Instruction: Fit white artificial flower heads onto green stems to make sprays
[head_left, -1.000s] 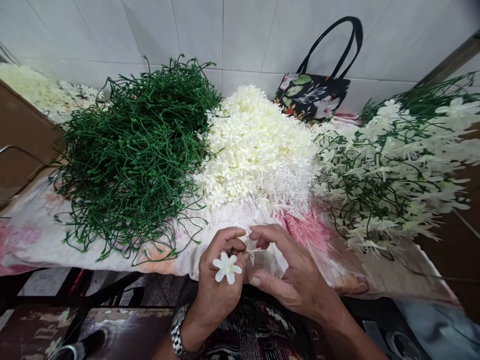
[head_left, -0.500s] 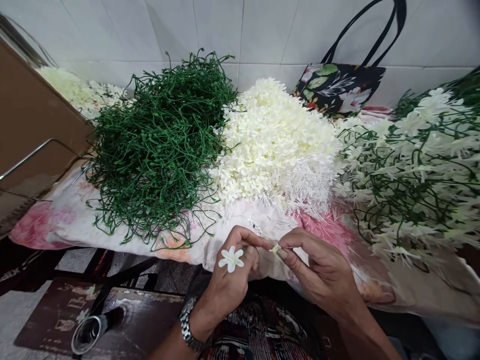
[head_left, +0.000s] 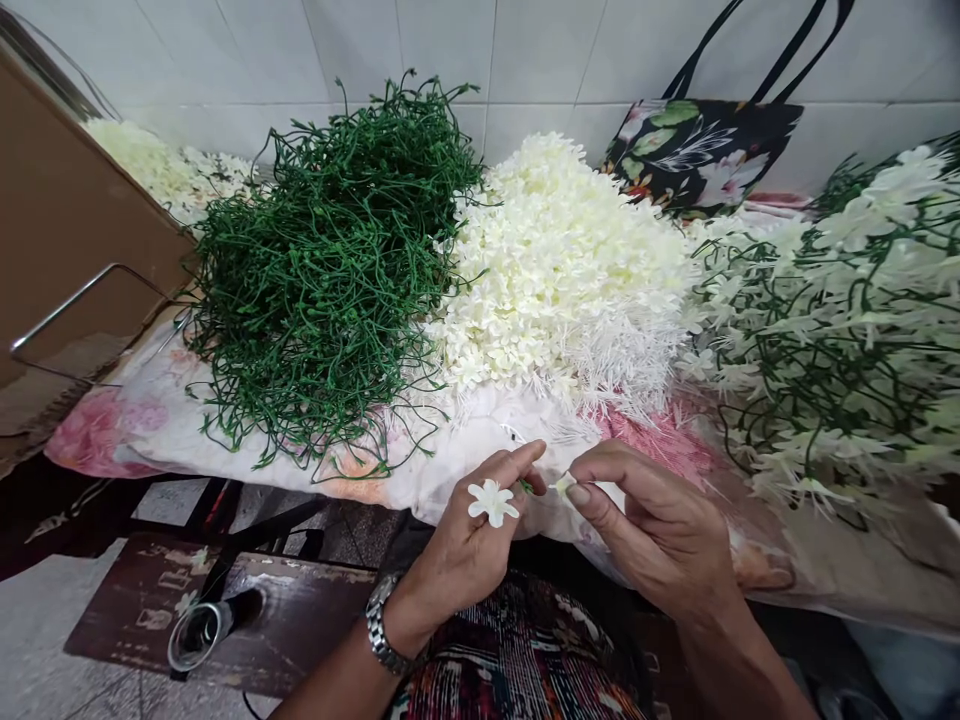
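My left hand (head_left: 472, 545) is closed round a thin green stem whose tip shows by the forefinger, and a small white flower (head_left: 493, 501) sticks out between its fingers. My right hand (head_left: 660, 530) pinches another small white flower piece (head_left: 564, 484) just right of the left fingertips, the two hands nearly touching. Both hover over the near edge of a floral cloth (head_left: 150, 430). Behind them lie a heap of green stems (head_left: 330, 270), a heap of loose white flowers (head_left: 562, 280) and a pile of finished flower sprays (head_left: 840, 320).
A black floral bag (head_left: 697, 150) leans on the tiled wall. A brown board (head_left: 60, 220) and metal frame stand at left, with more white flowers (head_left: 161, 175) behind. A dark stool with a small metal cup (head_left: 196, 632) sits below left.
The view has shifted slightly. My right hand has drawn a little apart from the left, with the flower piece still pinched; the left hand keeps its flower.
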